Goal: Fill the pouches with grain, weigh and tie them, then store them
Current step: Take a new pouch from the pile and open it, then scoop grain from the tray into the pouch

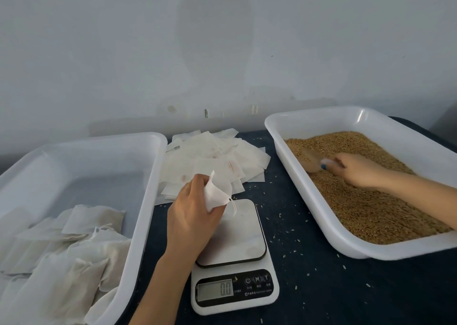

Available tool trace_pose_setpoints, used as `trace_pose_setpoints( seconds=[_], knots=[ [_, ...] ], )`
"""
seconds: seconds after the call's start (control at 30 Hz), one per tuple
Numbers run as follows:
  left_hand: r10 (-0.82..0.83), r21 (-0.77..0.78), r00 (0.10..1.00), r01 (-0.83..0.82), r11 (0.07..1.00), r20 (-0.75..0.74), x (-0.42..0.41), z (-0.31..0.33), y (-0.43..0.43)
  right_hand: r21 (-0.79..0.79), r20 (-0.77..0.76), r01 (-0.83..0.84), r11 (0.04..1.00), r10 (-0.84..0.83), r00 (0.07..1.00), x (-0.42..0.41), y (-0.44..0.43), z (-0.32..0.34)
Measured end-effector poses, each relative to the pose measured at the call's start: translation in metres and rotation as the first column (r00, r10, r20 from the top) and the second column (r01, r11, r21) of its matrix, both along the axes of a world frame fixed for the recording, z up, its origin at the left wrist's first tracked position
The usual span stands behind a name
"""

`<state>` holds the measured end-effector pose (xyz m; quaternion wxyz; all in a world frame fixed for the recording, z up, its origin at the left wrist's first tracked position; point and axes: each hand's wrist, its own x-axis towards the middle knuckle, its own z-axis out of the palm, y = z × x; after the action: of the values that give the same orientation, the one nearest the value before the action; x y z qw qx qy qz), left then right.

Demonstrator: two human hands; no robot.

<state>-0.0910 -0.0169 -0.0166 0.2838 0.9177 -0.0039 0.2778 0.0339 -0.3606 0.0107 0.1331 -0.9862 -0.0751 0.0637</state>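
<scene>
My left hand [191, 208] holds an empty white pouch [216, 192] with a dangling drawstring just above the far edge of the scale [232, 253]. The scale's platform is bare and its display reads 0.0. My right hand [356, 170] reaches into the right tray [321, 202] and grips a scoop [314, 160] that is partly buried in the brown grain [366, 201]. The scoop's handle end shows white at my fingers. A loose pile of empty pouches [222, 159] lies behind the scale.
A white tray [148, 188] on the left holds several filled, tied pouches [61, 250] in its near half. Stray grains [291, 230] dot the dark blue cloth around the scale. A pale wall stands right behind the table.
</scene>
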Motion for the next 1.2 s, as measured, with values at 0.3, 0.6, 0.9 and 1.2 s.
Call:
trace_pose_setpoints(
  seconds=[0.3, 0.6, 0.9, 1.2],
  knots=[
    [-0.091, -0.202, 0.994, 0.078, 0.976, -0.056, -0.002, 0.007, -0.003, 0.445, -0.167, 0.07, 0.893, 0.007, 0.986, -0.031, -0.051, 0.011],
    [-0.377, -0.401, 0.92, 0.308, 0.863, -0.105, -0.004, 0.014, -0.01, 0.514, -0.04, -0.04, 0.857, 0.071, 0.997, -0.059, -0.082, 0.035],
    [-0.452, -0.301, 0.878, 0.392, 0.869, -0.161, -0.007, 0.017, -0.016, 0.537, -0.171, -0.174, 0.825, 0.308, 0.936, -0.082, -0.047, 0.089],
    [-0.454, -0.226, 0.868, 0.41, 0.884, -0.203, -0.012, 0.021, -0.017, 0.346, -0.147, -0.389, 0.854, 0.459, 0.876, -0.09, 0.017, 0.123]
  ],
)
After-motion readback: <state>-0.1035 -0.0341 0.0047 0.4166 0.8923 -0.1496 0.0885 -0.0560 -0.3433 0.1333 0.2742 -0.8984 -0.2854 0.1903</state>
